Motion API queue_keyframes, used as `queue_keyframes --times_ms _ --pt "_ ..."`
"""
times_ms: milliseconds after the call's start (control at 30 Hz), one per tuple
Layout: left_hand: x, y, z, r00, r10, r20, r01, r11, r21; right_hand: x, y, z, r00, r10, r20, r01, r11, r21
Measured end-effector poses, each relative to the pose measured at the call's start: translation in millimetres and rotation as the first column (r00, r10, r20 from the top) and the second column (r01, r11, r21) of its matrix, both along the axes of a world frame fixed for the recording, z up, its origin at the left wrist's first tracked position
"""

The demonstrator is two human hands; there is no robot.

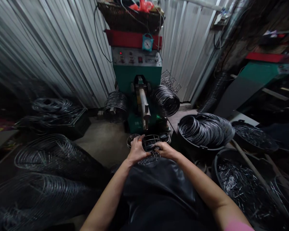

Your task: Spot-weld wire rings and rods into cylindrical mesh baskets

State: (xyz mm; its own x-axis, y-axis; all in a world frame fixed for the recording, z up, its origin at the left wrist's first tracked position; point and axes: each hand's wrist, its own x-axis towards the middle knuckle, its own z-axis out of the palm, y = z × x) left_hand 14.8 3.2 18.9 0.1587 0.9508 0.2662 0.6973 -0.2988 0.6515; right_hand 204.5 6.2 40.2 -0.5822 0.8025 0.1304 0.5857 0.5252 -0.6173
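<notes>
A small round wire basket frame (151,142) sits just above my lap, in front of a green machine (137,80). My left hand (136,150) grips its left rim with the fingers curled round the wire. My right hand (165,149) holds its right side, fingers closed on the wire. A metal arm (144,107) sticks out of the machine toward the frame and ends just above it. A black apron (159,186) covers my lap below the hands.
A black tub (183,141) of wire rings stands to the right, with tubs of short wire pieces (243,186) nearer me. Stacked wire rings (50,157) lie on the left floor. Ring bundles (116,106) hang on both sides of the machine. Corrugated metal walls stand behind.
</notes>
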Motion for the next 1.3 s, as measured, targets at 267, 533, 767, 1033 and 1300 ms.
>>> queue_keyframes --times_ms 267,533,767,1033,1300 --pt "-7 11 -4.3 0.998 -0.048 0.041 0.049 0.998 -0.026 -3 7 1.3 0.990 0.066 0.123 -0.070 0.997 0.033" --pt "-16 26 -10.8 0.996 -0.070 0.059 0.073 0.996 -0.047 -13 21 -7.6 0.990 0.039 0.136 -0.050 0.995 0.084" --pt "-26 44 -22.3 0.990 -0.093 0.103 0.095 0.995 -0.015 -20 36 -11.7 0.986 0.033 0.165 -0.052 0.993 0.110" --pt "-33 69 -21.6 0.988 -0.112 0.103 0.113 0.994 0.001 -24 58 -3.7 0.985 0.019 0.174 -0.039 0.992 0.117" --pt "-30 79 -19.8 0.975 -0.170 0.141 0.171 0.985 0.008 -24 63 0.9 0.990 0.028 0.138 -0.040 0.995 0.091"
